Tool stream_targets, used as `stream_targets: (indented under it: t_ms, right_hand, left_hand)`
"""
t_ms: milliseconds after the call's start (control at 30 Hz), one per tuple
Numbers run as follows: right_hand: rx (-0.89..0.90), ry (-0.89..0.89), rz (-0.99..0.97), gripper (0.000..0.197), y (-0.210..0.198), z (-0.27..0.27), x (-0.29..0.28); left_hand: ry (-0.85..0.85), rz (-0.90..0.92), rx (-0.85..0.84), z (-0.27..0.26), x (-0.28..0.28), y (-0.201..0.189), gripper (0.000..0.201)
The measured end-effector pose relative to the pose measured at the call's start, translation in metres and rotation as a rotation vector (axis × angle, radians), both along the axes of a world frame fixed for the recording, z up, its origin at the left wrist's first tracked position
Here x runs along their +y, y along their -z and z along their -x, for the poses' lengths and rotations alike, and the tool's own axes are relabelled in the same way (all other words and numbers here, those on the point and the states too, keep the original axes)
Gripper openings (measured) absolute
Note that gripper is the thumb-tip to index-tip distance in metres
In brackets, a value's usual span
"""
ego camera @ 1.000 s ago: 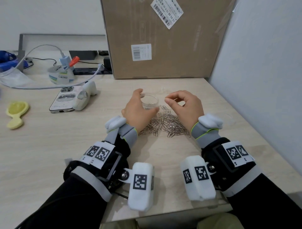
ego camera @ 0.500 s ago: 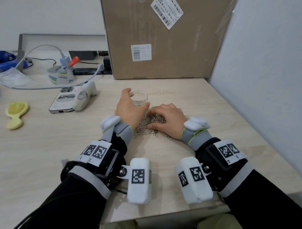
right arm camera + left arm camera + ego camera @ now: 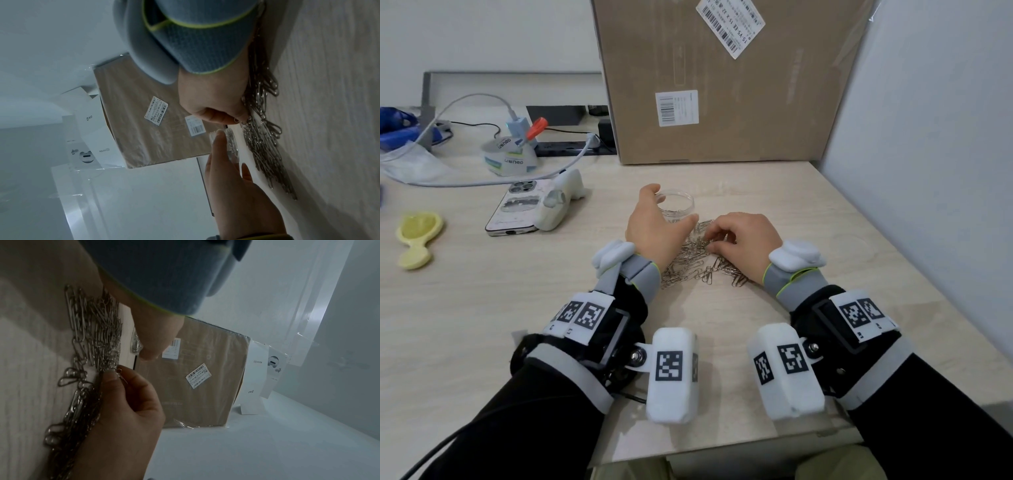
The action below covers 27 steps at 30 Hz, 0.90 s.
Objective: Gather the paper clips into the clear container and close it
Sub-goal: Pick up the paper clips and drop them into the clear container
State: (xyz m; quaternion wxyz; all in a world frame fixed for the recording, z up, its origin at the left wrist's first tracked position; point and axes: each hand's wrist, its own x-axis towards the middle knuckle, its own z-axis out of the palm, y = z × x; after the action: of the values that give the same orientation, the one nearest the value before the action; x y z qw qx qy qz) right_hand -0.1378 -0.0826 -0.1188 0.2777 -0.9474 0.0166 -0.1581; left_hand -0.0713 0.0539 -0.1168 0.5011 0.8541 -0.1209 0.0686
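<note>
A small clear round container stands open on the table with a few paper clips inside. My left hand grips its near side, thumb and fingers curled round the wall; the right wrist view shows the same container in that hand. Just in front lies a pile of silver paper clips. My right hand is down on the pile with its fingers curled. In the left wrist view the right hand pinches clips between thumb and forefinger at the pile's edge.
A large cardboard box stands upright behind the container and a grey partition closes the right side. A phone, white gadget, tape rolls, cables and a yellow brush lie at left. A faint clear round outline shows on the table at right.
My right hand came down from beside the container onto the pile, lay flat, and now curls its fingers on clips. My left hand and the container shifted slightly left and farther away.
</note>
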Motion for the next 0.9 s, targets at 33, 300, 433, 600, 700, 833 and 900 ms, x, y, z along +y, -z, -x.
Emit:
stream_targets:
  t_ms: [33, 300, 433, 600, 700, 833, 900]
  right_hand:
    - [-0.018, 0.018, -0.017, 0.011, -0.001, 0.0, -0.001]
    - [-0.219, 0.222, -0.431, 0.01, -0.004, 0.001, -0.006]
    - [-0.389, 0.256, -0.65, 0.018, -0.012, 0.003, -0.008]
    - [-0.471, 0.189, -0.767, 0.018, -0.018, 0.006, -0.001]
    - [-0.456, 0.141, -0.78, 0.016, -0.019, 0.007, 0.001]
    - [-0.37, 0.128, -0.635, 0.01, -0.015, 0.008, 0.001]
    - [-0.351, 0.133, -0.593, 0.011, -0.015, 0.009, 0.001]
  left_hand:
    - [0.0, 0.002, 0.0, 0.0, 0.0, 0.0, 0.074]
    - [0.041, -0.021, 0.003, 0.003, 0.0, -0.001, 0.075]
    - [0.174, -0.046, 0.022, 0.008, -0.004, -0.002, 0.086]
    - [0.394, -0.11, 0.031, 0.019, -0.008, -0.005, 0.092]
    - [0.477, -0.135, 0.04, 0.024, -0.009, -0.005, 0.092]
    - [0.469, -0.112, 0.057, 0.026, -0.009, -0.007, 0.094]
    - [0.428, -0.102, 0.055, 0.025, -0.009, -0.008, 0.095]
